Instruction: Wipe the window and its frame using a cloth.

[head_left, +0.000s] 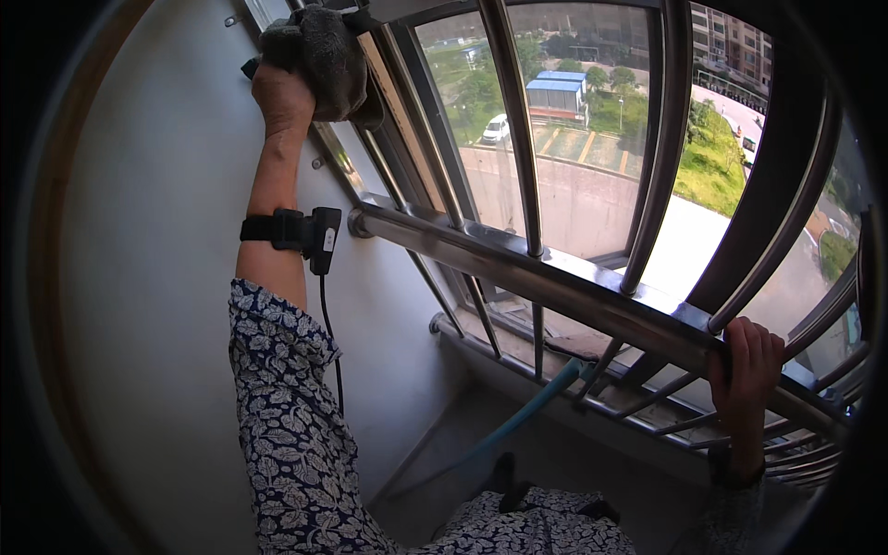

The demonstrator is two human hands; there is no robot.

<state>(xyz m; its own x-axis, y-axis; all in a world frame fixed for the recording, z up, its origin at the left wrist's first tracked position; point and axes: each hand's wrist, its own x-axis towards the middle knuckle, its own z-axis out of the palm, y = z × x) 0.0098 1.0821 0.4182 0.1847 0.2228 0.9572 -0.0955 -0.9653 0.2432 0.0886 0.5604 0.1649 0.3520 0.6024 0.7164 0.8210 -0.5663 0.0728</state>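
Note:
My left hand [282,100] is raised at the upper left, closed on a dark grey cloth [330,67]. The cloth lies against the upper end of the metal window railing, beside the white wall, and hides most of my fingers. At the right, my right hand [751,365] is wrapped over the thick horizontal rail [499,265] of the shiny steel railing. Its fingers curl over the top near an upright bar [782,254].
Upright bars [514,120] stand in front of the window [555,217], whose view drops to a car park and grass. A blue-green stick [523,416] leans against the lower rail. The white wall [157,277] rises at the left, above a grey floor [416,509].

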